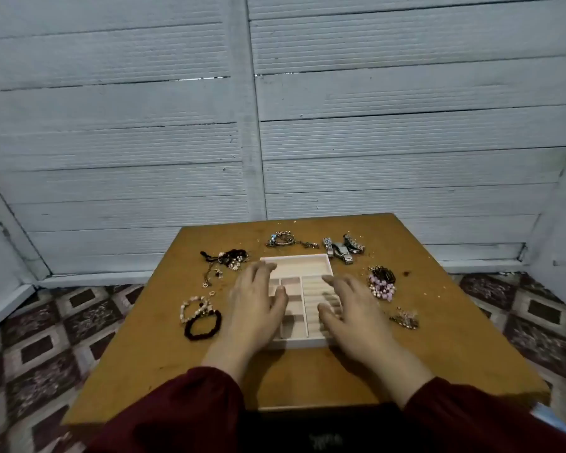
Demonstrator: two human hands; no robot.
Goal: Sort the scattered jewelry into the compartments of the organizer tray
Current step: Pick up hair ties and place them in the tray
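Left hand (258, 302) and right hand (352, 310) spread loose over the white tray (307, 261) in the middle of the table (438, 348), holding nothing. Silver watch (339, 251) near the far edge, dark bracelet (203, 325) near the left edge.

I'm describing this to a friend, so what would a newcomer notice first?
The left hand and right hand spread open over a pale tray in the middle of the table. Jewelry lies scattered around it: a dark bracelet at left, a metal watch behind, pink beads at right.
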